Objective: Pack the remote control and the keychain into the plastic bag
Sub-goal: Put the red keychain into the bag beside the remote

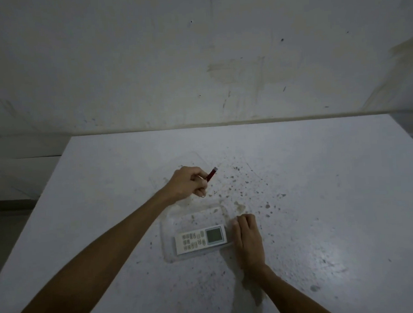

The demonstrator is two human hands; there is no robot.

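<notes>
Already the remote (201, 239) lies inside the bag (194, 219); the left hand (187, 183) pinches the keychain (211, 174) (red), the right hand (247, 237) presses the mouth flat; better lift it open first.

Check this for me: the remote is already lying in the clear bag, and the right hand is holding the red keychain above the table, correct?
Not quite. The head view shows the left hand holding the red keychain above the table; the right hand rests at the bag's edge. The remote does appear to lie in the clear bag.
</notes>
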